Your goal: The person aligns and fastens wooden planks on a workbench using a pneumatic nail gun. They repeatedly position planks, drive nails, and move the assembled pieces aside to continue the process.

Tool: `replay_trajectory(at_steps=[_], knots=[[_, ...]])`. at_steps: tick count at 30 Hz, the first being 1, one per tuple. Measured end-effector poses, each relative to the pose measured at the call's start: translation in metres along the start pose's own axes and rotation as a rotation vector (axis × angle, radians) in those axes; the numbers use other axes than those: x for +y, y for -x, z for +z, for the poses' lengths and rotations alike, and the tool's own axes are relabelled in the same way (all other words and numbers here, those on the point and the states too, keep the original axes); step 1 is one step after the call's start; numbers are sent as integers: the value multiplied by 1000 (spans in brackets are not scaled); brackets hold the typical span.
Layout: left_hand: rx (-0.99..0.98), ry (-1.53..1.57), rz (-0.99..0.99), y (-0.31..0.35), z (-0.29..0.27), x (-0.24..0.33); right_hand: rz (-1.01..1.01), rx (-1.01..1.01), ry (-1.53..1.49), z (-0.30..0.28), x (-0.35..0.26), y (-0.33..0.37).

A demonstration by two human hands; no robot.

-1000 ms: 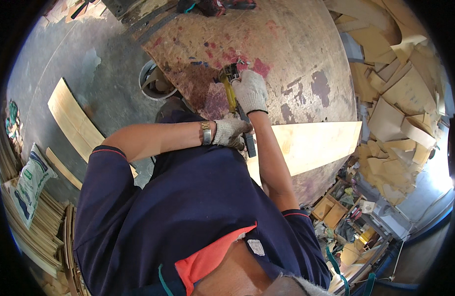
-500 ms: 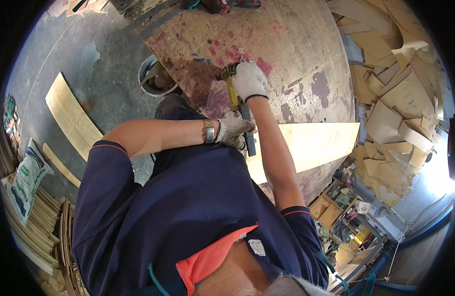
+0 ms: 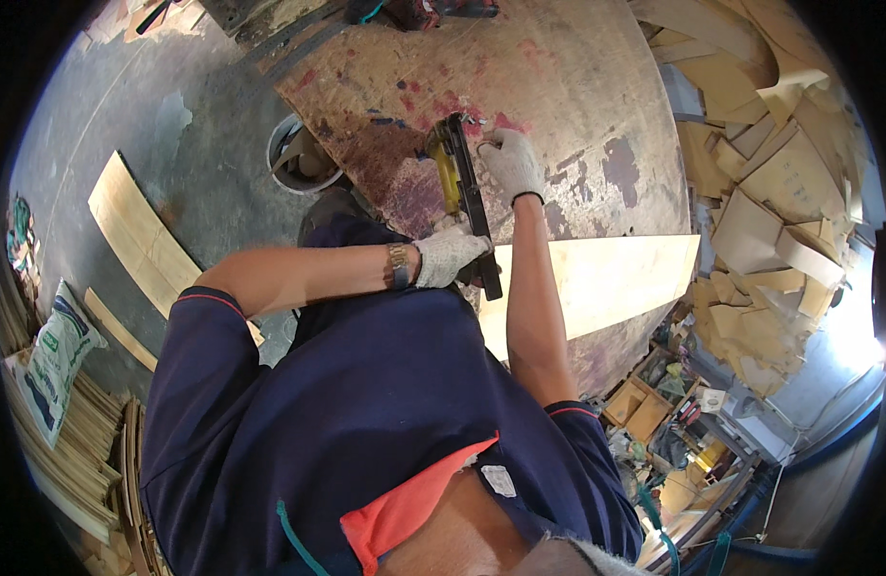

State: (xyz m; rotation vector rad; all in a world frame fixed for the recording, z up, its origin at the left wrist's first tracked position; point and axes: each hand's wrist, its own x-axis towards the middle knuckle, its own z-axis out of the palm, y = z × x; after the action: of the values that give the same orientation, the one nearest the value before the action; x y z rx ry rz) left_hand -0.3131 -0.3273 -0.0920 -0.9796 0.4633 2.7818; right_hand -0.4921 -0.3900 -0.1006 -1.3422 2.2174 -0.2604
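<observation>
My left hand [image 3: 450, 256], in a light knit work glove, is closed around the lower end of a yellow and black staple gun [image 3: 450, 173]. The tool's long black magazine [image 3: 469, 182] faces up and right, its far end over the workbench and its near end by my waist. My right hand [image 3: 513, 163], gloved too, hovers just right of the tool's far end, apart from it. Its fingers are curled in; whatever they pinch, if anything, is too small to make out. A pale plywood strip [image 3: 597, 278] lies on the bench beneath my right forearm.
The worn, paint-stained workbench [image 3: 577, 106] spreads ahead of me. Left of its edge stands a white bucket [image 3: 282, 173] with scraps, and wood strips [image 3: 141, 226] lie on the floor. Cut board offcuts [image 3: 779, 192] are heaped at right. A red and black tool [image 3: 419, 13] sits at the far edge.
My right hand has come off the far end of the staple gun and moved slightly right. The tool has turned, so more of its black magazine shows. My left hand still grips it.
</observation>
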Motion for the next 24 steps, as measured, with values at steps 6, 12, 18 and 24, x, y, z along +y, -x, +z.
replay_trajectory(at_steps=[6,12,18,24], knots=[[-75,-43,162,21,-1,4,-44,137,121,47,28,-45],[-131,-122,72,24,-8,7,-10,113,251,76,24,-71],[-159,-31,47,21,-11,4,-64,168,298,76,24,-66],[-174,8,-5,17,-11,4,-201,280,-200,22,9,-15]])
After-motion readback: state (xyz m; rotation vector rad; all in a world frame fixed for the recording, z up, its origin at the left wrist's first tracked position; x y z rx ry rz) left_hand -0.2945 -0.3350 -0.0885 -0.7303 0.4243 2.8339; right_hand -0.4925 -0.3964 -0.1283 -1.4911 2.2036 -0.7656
